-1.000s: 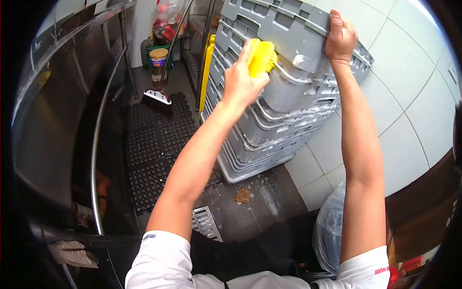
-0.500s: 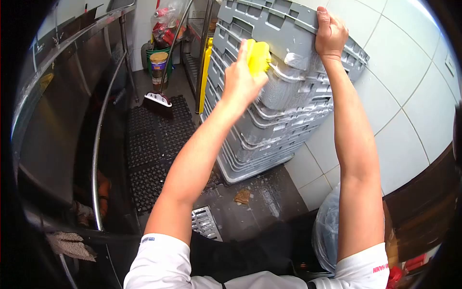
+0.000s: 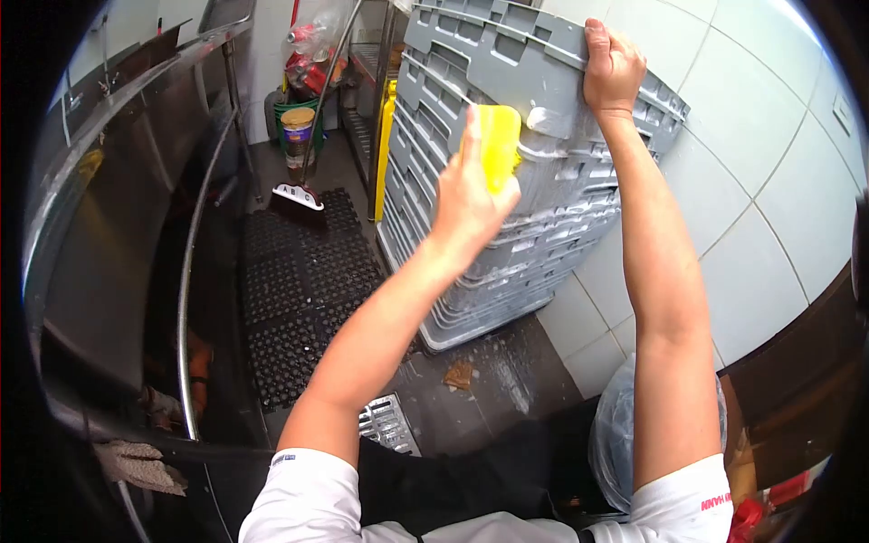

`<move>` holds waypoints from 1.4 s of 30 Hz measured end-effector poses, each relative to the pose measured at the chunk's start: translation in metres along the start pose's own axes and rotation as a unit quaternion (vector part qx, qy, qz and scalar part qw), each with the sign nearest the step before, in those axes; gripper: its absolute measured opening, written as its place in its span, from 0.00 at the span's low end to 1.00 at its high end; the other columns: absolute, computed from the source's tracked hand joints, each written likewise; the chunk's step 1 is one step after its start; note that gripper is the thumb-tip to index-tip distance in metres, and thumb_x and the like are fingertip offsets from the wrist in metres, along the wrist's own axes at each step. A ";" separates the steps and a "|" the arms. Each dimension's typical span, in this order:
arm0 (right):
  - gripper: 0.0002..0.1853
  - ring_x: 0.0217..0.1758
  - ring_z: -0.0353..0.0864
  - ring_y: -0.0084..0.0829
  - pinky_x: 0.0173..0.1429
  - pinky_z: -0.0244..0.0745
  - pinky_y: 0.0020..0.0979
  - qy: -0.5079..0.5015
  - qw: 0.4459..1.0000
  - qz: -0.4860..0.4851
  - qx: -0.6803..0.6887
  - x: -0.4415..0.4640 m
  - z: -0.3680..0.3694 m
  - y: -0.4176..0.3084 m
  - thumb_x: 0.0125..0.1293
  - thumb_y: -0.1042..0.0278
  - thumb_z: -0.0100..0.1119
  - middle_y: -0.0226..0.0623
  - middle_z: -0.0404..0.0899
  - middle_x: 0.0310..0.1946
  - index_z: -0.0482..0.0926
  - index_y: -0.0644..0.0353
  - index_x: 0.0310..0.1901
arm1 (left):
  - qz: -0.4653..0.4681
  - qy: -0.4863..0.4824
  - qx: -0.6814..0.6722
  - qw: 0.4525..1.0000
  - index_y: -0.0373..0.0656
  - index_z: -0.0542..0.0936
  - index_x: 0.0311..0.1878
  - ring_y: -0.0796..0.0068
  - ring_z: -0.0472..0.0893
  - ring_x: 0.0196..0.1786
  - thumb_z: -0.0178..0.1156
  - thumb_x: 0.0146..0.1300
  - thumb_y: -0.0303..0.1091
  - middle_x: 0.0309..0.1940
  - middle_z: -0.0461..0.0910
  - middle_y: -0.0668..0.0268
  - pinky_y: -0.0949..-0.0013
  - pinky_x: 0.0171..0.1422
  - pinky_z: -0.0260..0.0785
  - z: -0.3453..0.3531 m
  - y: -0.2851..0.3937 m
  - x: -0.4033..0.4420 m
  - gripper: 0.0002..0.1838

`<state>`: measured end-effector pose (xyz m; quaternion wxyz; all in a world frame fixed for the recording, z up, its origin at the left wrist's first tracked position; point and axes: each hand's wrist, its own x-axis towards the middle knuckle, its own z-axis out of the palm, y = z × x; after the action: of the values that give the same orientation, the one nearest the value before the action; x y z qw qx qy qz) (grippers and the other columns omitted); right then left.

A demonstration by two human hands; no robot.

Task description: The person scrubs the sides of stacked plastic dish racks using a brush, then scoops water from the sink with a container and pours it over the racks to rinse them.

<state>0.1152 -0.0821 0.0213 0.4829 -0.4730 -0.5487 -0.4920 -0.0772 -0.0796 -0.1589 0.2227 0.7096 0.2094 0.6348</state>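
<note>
My left hand (image 3: 472,201) is closed round a yellow brush (image 3: 498,145), whose bristles face the corner of a tall stack of grey plastic crates (image 3: 543,63). White foam streaks the crates near the brush and lower down the corner. Up at the top crate's rim, my right hand (image 3: 615,71) grips the edge, with the thumb on the near side and the fingers partly hidden. The stack stands on the dark floor beside the tiled wall.
A steel counter with a rail (image 3: 188,271) runs along the left. On the floor lie a black rubber mat (image 3: 308,271), a drain grate (image 3: 389,423) and a brown scrap (image 3: 459,375). A broom (image 3: 299,196) leans behind. Low right is a plastic bag (image 3: 614,434).
The brush in my left hand has moved down along the crate corner and is now tilted more upright. My right hand, still on the rim, has shifted slightly left in view.
</note>
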 end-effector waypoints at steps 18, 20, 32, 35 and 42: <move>0.30 0.33 0.76 0.53 0.42 0.69 0.45 0.007 1.000 0.004 0.027 0.002 0.001 0.000 0.74 0.42 0.48 0.52 0.78 0.26 0.78 0.64 0.27 | 0.004 0.005 -0.012 1.000 0.39 0.50 0.80 0.44 0.85 0.51 0.66 0.53 0.34 0.51 0.83 0.40 0.56 0.60 0.79 0.004 0.005 -0.005 0.52; 0.29 0.33 0.77 0.54 0.42 0.70 0.46 -0.011 1.000 0.009 0.020 -0.005 -0.001 0.001 0.74 0.42 0.48 0.53 0.78 0.26 0.79 0.64 0.27 | -0.007 0.018 -0.006 1.000 0.38 0.51 0.79 0.44 0.85 0.50 0.66 0.53 0.34 0.48 0.83 0.40 0.55 0.57 0.80 0.004 -0.013 0.012 0.51; 0.28 0.35 0.78 0.54 0.43 0.70 0.46 -0.008 0.999 0.023 0.024 -0.003 0.000 -0.003 0.73 0.43 0.49 0.53 0.78 0.27 0.80 0.63 0.28 | -0.080 0.011 0.020 0.997 0.41 0.51 0.80 0.46 0.86 0.48 0.66 0.55 0.36 0.50 0.82 0.39 0.55 0.54 0.80 0.003 -0.038 0.034 0.50; 0.29 0.35 0.79 0.54 0.43 0.71 0.46 0.010 0.999 0.006 0.032 0.000 0.001 -0.001 0.73 0.43 0.49 0.54 0.79 0.28 0.80 0.63 0.28 | -0.069 -0.006 -0.105 0.992 0.42 0.48 0.81 0.48 0.86 0.52 0.67 0.56 0.34 0.54 0.82 0.43 0.57 0.56 0.80 -0.001 -0.003 0.002 0.52; 0.25 0.39 0.78 0.51 0.47 0.69 0.46 -0.013 1.000 0.006 0.004 0.000 0.000 0.006 0.70 0.43 0.55 0.47 0.81 0.31 0.82 0.60 0.31 | -0.128 0.030 -0.087 0.988 0.46 0.49 0.81 0.70 0.87 0.40 0.68 0.58 0.30 0.43 0.85 0.56 0.66 0.45 0.81 0.011 -0.040 -0.001 0.51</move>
<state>0.1213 -0.0812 0.0215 0.4807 -0.4808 -0.5540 -0.4804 -0.0666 -0.0477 -0.1839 0.3562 0.6358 0.2490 0.6379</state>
